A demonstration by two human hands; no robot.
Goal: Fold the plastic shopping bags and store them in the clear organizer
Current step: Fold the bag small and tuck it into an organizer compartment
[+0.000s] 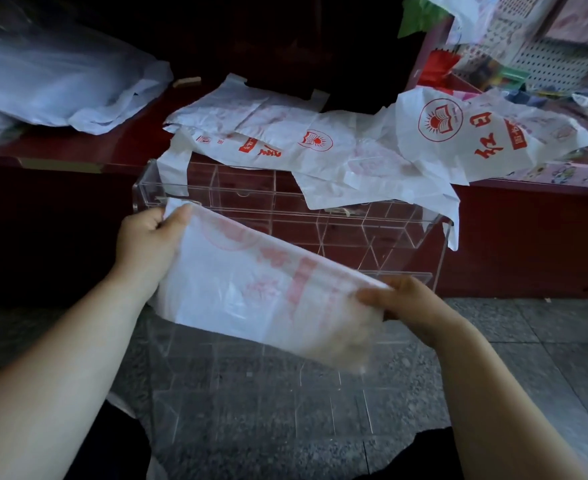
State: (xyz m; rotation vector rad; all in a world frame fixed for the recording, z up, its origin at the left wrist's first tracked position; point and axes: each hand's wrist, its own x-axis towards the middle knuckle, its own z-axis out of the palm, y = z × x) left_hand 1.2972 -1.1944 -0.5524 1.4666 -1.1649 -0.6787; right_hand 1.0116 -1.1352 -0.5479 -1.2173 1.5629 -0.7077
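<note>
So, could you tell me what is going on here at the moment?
A person is holding a white plastic bag with red print, stretched between both hands: the left hand grips one end, the right hand pinches the other. Just behind it sits the clear organizer, and I see no folded bag in its compartments. More bags lie loose on the red counter, a couple hanging over the organizer's rim.

The left hand [147,237] and right hand [410,303] each pinch an end of a white bag [251,289] with red print, held stretched over the clear organizer [337,237]. Behind it, more bags [320,147] lie crumpled on a dark red ledge [77,147], one draping into the organizer.
</note>
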